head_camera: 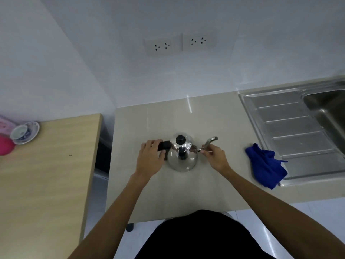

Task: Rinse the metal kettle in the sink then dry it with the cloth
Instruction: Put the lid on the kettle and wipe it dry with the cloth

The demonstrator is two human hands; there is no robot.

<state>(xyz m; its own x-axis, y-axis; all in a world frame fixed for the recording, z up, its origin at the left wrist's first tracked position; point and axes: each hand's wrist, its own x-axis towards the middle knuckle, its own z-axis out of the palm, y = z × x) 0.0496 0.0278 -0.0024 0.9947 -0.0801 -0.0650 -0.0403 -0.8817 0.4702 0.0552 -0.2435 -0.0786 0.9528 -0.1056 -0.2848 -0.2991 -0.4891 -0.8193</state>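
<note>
A shiny metal kettle (183, 159) with a black lid knob stands upright on the beige counter (186, 191), in the middle of the view. My left hand (150, 160) grips its black handle on the left side. My right hand (214, 158) pinches the base of the thin curved spout on the right. A crumpled blue cloth (265, 167) lies to the right, half over the edge of the steel sink's drainboard (291, 124). The sink basin (330, 109) is at the far right edge.
A wooden table (44, 180) stands to the left, across a dark gap, with a blue-patterned cup on a saucer (24, 132) and a pink object (5, 145). Two wall sockets (180, 43) sit above the counter.
</note>
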